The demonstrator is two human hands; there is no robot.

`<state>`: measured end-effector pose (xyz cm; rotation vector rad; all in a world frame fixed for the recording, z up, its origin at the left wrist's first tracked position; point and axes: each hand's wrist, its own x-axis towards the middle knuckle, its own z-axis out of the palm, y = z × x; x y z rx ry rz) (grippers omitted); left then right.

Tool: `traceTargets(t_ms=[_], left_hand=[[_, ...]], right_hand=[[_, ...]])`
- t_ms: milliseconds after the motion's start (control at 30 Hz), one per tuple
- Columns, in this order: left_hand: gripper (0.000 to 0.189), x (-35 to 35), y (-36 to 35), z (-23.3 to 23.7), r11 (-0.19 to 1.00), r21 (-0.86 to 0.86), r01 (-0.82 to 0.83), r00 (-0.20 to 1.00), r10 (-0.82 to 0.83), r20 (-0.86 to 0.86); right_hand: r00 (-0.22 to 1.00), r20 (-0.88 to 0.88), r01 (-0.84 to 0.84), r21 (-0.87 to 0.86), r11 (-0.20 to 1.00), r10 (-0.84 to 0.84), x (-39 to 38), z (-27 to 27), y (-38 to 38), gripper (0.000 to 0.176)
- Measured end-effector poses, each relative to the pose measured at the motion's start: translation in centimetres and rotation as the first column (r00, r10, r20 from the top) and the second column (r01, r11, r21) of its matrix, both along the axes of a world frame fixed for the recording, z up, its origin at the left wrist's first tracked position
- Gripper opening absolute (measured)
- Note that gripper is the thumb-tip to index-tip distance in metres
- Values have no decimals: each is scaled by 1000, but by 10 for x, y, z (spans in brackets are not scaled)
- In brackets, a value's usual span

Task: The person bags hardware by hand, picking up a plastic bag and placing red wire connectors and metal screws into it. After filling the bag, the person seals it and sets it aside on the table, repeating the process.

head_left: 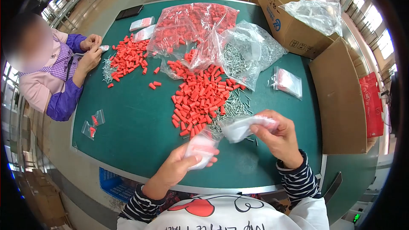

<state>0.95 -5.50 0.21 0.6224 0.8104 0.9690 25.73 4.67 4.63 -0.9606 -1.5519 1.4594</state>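
My left hand (181, 162) is closed on small clear zip bags with red strips (203, 149), near the table's front edge. To its right, my right hand (279, 138) pinches a stack of similar bags (243, 128), slightly blurred. Just beyond both hands lies a pile of red plastic caps (198, 100). Silver screws (234, 104) are spread along the pile's right side, partly under the bags in my right hand.
A large bag of red caps (191, 21) and a clear bag of screws (251, 49) lie farther back. Cardboard boxes (341, 98) stand right. A co-worker (47, 64) sits left beside more caps (128, 55). Two filled bags (89, 130) lie front left.
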Motion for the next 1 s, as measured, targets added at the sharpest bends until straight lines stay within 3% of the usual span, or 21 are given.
traceTargets(t_ms=[33,133,233,333,433,500,533,567,633,700,800,833,933,967,1000], left_hand=[[45,-1,0,-1,1000,-1,-13,998,13,54],[44,5,4,6,997,-18,-75,997,74,-13],[47,10,8,5,991,-8,-135,991,135,-5],[38,15,9,6,999,-46,-16,976,6,-216],[40,23,8,19,976,119,184,800,-79,-595],[48,19,9,23,869,485,99,669,302,-679],[52,15,9,25,758,647,87,583,488,-650],[71,12,8,32,760,649,-22,699,476,-534],[81,23,14,46,889,456,42,884,179,-431],[91,31,24,39,940,274,202,967,-147,-208],[86,38,28,40,977,61,202,979,-204,20],[75,36,27,31,987,1,158,980,-157,122],[61,39,29,22,981,173,-88,995,94,-29],[46,42,29,26,954,229,-195,977,211,-44],[41,33,28,24,963,216,-160,983,174,-50]], right_hand=[[998,3,-55,-71,996,56,6,6,1,14],[983,-18,-185,-93,978,184,14,6,-1,16],[907,87,-412,-6,911,411,17,12,-3,18],[849,152,-514,21,857,506,16,14,-8,20],[854,168,-505,38,862,492,21,8,-10,22],[854,194,-498,38,867,482,25,7,-9,23],[853,208,-504,84,860,479,24,8,-8,25],[850,222,-511,126,850,478,22,10,-7,27],[811,270,-567,142,811,519,12,19,-8,31],[734,335,-653,108,750,591,-8,34,-7,35],[792,344,-593,230,772,505,-34,34,-9,37],[816,409,-554,354,753,408,-40,32,-10,38],[845,528,-474,674,567,79,-49,27,-6,43],[838,546,-447,673,590,11,-47,33,-5,46],[852,522,-387,672,631,-33,-42,35,-2,42]])
